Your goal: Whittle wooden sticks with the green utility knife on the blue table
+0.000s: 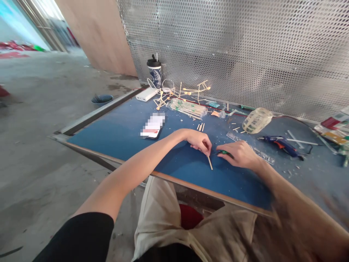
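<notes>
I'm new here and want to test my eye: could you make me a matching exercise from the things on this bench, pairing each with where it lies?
Things:
1. wooden stick
2. glue gun
3. cup
4. phone

Places:
A. far back by the perforated wall
B. under the left hand
C. right of the right hand
D. left of both hands

Pairs: 1-B, 2-C, 3-A, 4-D

Blue table [114, 134] — pale stick [209, 162], blue-and-orange glue gun [280, 145].
</notes>
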Available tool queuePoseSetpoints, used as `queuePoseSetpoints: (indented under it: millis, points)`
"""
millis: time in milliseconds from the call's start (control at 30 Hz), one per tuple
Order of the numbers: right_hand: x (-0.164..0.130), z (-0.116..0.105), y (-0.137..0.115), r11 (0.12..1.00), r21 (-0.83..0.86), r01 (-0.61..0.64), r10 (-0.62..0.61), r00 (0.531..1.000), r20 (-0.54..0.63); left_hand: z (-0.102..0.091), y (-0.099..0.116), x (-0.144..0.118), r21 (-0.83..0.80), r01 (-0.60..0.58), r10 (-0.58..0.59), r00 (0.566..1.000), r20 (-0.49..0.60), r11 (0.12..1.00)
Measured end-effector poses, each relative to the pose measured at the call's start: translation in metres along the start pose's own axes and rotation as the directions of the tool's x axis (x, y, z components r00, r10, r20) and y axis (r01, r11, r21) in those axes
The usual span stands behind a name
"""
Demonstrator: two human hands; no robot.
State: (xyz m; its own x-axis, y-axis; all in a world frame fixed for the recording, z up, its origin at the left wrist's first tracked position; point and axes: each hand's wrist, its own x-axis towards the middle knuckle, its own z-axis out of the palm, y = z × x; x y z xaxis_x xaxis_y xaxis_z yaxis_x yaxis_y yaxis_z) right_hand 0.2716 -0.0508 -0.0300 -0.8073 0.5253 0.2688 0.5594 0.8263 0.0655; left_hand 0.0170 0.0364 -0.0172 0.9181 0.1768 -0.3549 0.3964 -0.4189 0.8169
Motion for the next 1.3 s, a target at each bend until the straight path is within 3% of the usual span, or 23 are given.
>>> queuePoseSetpoints:
  millis: [100,167,267,467,733,1300]
  points:
    - [-0.002,-0.002,0.003,0.998,0.061,0.03,-0.022,0.991,-0.13,0.0,0.0,0.0,-0.009,0.008,-0.008,1.0,0.012,1.0]
    - [-0.001,-0.005,0.001,0.992,0.107,0.069,-0.052,0.986,-0.156,0.0,-0.001,0.0,-0.014,0.007,-0.007,1.0,0.021,1.0]
    - [0.002,-0.004,-0.004,0.987,0.133,0.09,-0.075,0.99,-0.116,0.0,0.0,-0.001,-0.016,-0.003,0.003,1.0,0.029,1.0]
    - [0.004,0.008,-0.007,0.999,-0.003,0.044,-0.044,0.999,0.013,0.0,0.002,-0.002,0.014,-0.008,0.008,1.0,-0.001,1.0]
    - [0.009,0.004,-0.015,0.992,-0.091,0.088,-0.084,0.995,0.051,0.0,0.004,-0.001,0.03,-0.029,0.029,1.0,0.011,0.999]
    - [0.01,0.002,-0.015,0.993,-0.076,0.092,-0.083,0.99,0.11,0.001,0.009,-0.002,0.07,-0.043,0.042,0.999,0.009,0.997]
